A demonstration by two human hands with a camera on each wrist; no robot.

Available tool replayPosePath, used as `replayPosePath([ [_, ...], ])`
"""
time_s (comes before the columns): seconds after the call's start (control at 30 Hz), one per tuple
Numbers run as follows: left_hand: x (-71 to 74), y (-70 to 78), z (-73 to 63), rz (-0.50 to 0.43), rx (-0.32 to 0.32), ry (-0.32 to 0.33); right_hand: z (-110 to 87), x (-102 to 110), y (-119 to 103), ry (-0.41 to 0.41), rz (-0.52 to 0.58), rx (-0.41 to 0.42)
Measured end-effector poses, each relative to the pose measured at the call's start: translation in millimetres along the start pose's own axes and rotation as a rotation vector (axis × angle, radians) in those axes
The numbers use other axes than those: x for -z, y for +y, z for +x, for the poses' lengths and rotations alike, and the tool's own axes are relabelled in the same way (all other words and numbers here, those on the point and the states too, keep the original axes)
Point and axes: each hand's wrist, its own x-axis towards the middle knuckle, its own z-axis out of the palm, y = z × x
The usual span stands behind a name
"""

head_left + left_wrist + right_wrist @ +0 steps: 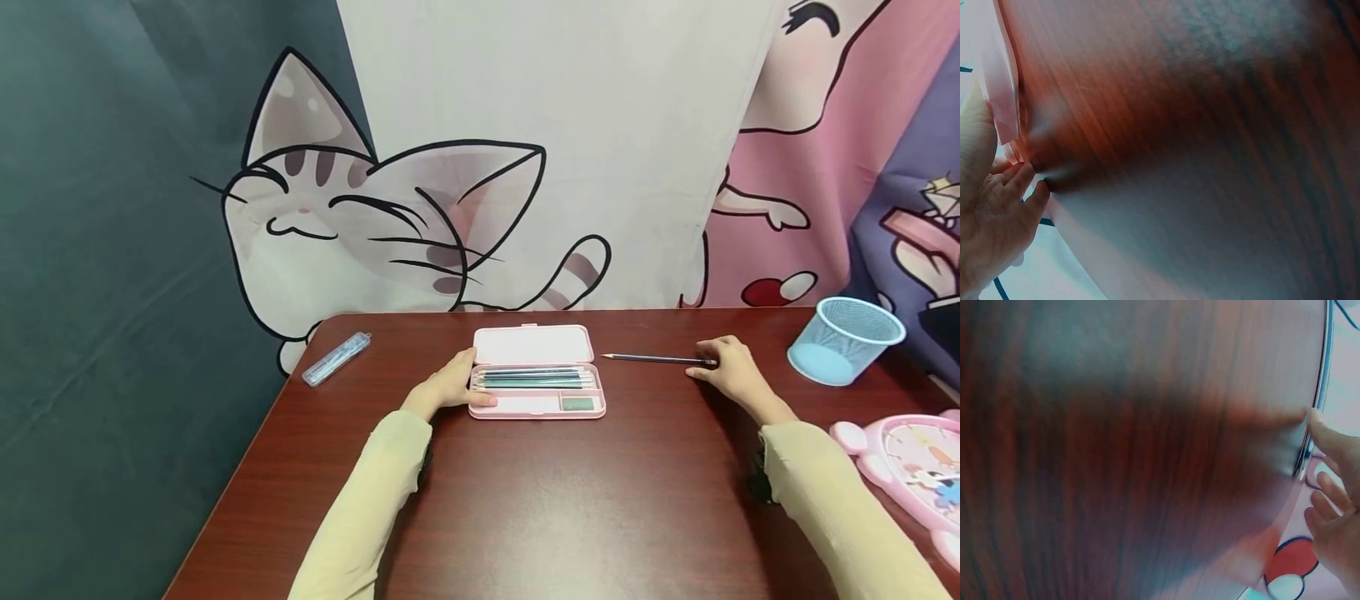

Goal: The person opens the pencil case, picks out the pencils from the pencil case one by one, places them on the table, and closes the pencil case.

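Note:
A pink pencil case lies with its lid folded back, at the middle of the table. Several pencils sit side by side in it, with a small green block in the front right compartment. My left hand grips the case's left end, thumb over the front corner; the left wrist view shows this hand at the pink edge. Right of the case, a dark pencil points its sharpened tip leftward. Its other end is pinched by my right hand, thumb and fingertips close to the tabletop.
A light blue mesh pen holder stands at the back right. Nearer on that side is a pink cartoon clock. A slim patterned box lies at the back left. Behind the table's far edge hangs a cat-printed cloth.

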Motion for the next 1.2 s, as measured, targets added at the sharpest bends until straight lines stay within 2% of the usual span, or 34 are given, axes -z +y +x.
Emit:
replayPosePath([
  [0.13,0.6,0.9,-0.7,0.0,0.006,-0.002,4.9,-11,-20,-0.003,0.045,0.004],
  [0.43,-1.7,-2.0,2.2,0.004,-0.022,0.021,24.7,-50,-85,-0.076,0.199,0.107],
  [0.53,-1.0,-2.4,1.7,0.001,-0.013,0.02,27.1,-60,-106,-0.11,0.251,0.165],
  [0.63,-1.1,-2.4,1.3,0.002,-0.007,0.018,28.2,-67,-122,-0.173,0.253,0.241],
  [0.73,-1.5,-1.4,1.0,-0.003,-0.012,0.015,29.6,-72,-131,-0.254,0.223,0.294],
  [0.83,-1.8,-0.6,0.7,-0.01,-0.017,0.017,31.2,-76,-136,-0.297,0.183,0.326],
  [1.2,-0.3,0.0,-0.3,0.002,-0.01,0.014,32.8,-78,-141,-0.304,0.13,0.368],
])
